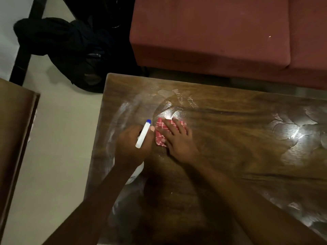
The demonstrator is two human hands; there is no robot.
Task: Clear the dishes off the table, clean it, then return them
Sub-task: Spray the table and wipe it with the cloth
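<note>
My right hand (pixel 178 144) lies flat, fingers spread, pressing the cloth (pixel 161 129) on the table (pixel 230 138) toward its left end, while my left hand (pixel 131 145) wraps round the bottle (pixel 143 134) just left of it. Streaks show far and right, so I should press evenly and overlap strokes toward them.

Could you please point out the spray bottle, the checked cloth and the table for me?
spray bottle (pixel 143 134), head view, middle of its white spray head.
checked cloth (pixel 159 129), head view, uncovered red-and-white left part.
table (pixel 230 138), head view, bare wood right of the cloth.
</note>
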